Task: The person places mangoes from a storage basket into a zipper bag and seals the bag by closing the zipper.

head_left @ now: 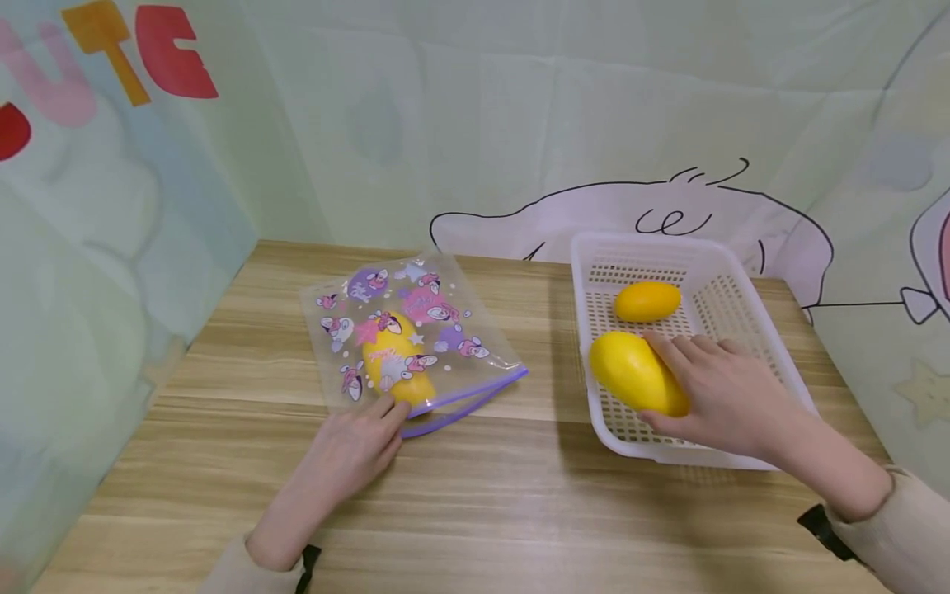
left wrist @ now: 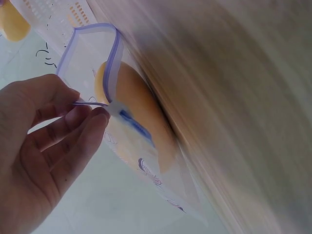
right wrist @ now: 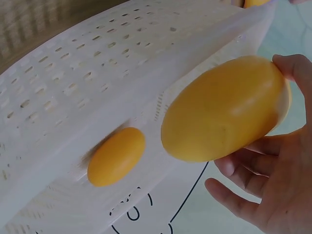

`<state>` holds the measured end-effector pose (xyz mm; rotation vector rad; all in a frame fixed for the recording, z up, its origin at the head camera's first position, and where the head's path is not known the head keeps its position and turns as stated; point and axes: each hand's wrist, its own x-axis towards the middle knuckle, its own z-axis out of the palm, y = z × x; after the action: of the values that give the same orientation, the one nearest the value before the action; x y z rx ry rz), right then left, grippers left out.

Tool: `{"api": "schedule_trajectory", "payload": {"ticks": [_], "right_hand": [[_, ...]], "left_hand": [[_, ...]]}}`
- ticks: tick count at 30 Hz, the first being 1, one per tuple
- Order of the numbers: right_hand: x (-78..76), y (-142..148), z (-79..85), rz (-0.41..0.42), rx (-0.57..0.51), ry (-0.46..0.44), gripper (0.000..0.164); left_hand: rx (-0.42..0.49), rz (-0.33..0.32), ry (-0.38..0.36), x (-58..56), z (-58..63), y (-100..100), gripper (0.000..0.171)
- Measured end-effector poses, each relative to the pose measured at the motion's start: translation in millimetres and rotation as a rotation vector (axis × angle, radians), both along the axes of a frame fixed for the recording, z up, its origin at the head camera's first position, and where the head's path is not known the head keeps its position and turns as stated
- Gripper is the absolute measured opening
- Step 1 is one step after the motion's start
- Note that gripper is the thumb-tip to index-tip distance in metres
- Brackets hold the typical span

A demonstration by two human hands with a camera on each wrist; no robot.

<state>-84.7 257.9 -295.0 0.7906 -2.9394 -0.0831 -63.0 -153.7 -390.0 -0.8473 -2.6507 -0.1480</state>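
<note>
My right hand (head_left: 731, 396) grips a large yellow mango (head_left: 634, 371) above the white plastic basket (head_left: 641, 448). In the right wrist view the thumb and fingers hold one end of this mango (right wrist: 224, 109), clear of the basket floor. A smaller orange-yellow oval fruit (head_left: 647, 301) lies in the basket, towards the back. On the left, my left hand (head_left: 349, 450) pinches the purple-edged mouth of a clear printed zip bag (head_left: 463, 313). Another yellow mango (left wrist: 136, 105) rests inside that bag. The left wrist view shows the bag's mouth parted.
The wooden table (head_left: 519, 511) carries the bag at left and the basket at right, with a strip of tabletop between them. A printed cloth backdrop (head_left: 482, 124) hangs behind the table and at both sides.
</note>
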Motion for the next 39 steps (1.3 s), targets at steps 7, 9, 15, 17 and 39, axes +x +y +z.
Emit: {"api": "schedule_trajectory", "payload": {"ticks": [7,9,15,17,39], "right_hand": [[6.8,-7.7,0.5,0.034,-0.048,0.047,0.086],[8.8,-10.4,0.9,0.037,-0.059,0.057,0.086],[14.0,-18.6,3.2,0.011,-0.091,0.033,0.087],[14.9,-20.8,2.8,-0.001,-0.100,0.025,0.088],[23.6,-48.9,-4.1,-0.007,-0.189,0.029,0.090]], "left_hand": [[0.006,-0.002,0.002,0.2,0.2,-0.6,0.025],[0.007,-0.001,0.004,0.6,0.6,-0.8,0.026],[0.003,0.001,0.007,0.9,1.5,-0.8,0.025],[0.001,0.003,0.007,0.8,1.5,-0.7,0.025],[0.000,0.018,-0.024,0.7,1.5,-0.3,0.022]]}}
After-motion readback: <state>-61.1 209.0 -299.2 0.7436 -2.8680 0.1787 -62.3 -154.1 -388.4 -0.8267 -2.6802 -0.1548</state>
